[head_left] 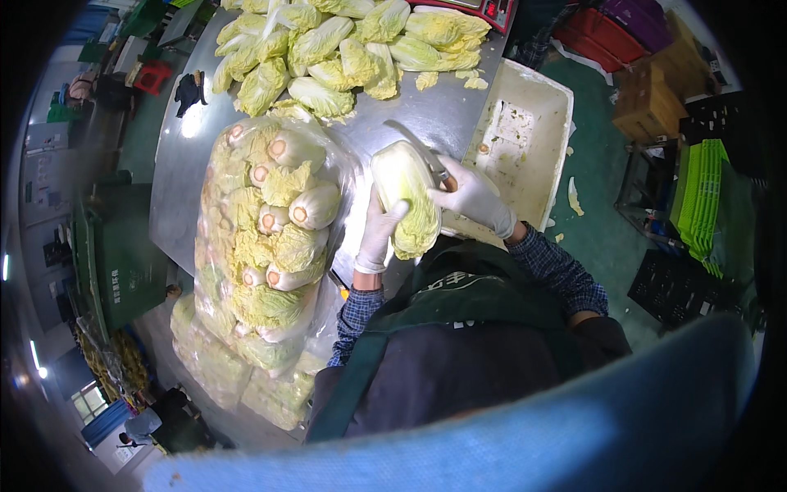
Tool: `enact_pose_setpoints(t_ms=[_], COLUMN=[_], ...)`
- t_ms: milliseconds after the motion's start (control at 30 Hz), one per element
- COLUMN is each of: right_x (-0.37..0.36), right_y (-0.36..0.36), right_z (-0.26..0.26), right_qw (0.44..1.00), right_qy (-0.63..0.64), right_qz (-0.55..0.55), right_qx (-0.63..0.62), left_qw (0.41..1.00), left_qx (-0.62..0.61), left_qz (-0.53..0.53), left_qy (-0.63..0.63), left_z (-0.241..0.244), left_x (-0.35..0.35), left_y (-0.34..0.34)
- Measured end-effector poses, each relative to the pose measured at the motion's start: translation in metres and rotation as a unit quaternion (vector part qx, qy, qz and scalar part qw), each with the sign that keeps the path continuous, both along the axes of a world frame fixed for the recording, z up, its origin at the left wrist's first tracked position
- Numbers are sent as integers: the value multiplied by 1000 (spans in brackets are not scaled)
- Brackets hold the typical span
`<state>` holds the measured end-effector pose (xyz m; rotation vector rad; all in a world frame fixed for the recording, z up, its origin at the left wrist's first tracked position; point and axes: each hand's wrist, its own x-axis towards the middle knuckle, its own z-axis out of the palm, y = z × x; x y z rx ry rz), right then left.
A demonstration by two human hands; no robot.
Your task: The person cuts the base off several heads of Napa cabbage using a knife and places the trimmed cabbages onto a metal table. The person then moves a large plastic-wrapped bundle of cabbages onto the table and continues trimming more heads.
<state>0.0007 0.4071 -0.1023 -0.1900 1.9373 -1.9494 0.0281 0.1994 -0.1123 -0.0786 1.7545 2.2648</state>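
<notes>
My left hand (382, 230), in a white glove, grips a napa cabbage (403, 178) from its left side, with the thumb across the pale leaves. The head is held above the near edge of the steel table, its yellow-green leafy end towards me. My gloved right hand (476, 192) holds a knife by its brown wooden handle (450, 183). The knife blade (413, 140) runs along the upper right side of the cabbage; whether it touches cannot be made out. To the left, a clear plastic bag (270, 234) is packed with napa cabbages, several showing their cut stem ends.
More napa cabbages (326, 55) are heaped at the table's far side, near a red scale (505, 13). Black gloves (190, 93) lie on the steel table (424, 111). A dirty white bin (556, 141) stands at the right. Leaf scraps (574, 197) lie on the green floor.
</notes>
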Motion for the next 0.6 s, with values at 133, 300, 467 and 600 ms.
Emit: enact_pose_setpoints(t_ms=[133, 300, 467, 600], right_x=[8, 11, -2, -41], right_y=[-5, -11, -4, 72], right_z=[8, -11, -18, -95], right_qw=[977, 915, 973, 910], right_qy=[160, 310, 120, 138], right_qz=[-22, -77, -60, -155], right_qx=[137, 245, 186, 359], left_qw=[999, 999, 995, 942], left_qx=[24, -8, 87, 311], left_qz=[27, 43, 17, -1], left_qy=[-3, -3, -45, -129], left_z=[8, 0, -4, 4], left_x=[5, 9, 15, 30], left_y=[4, 11, 1, -9])
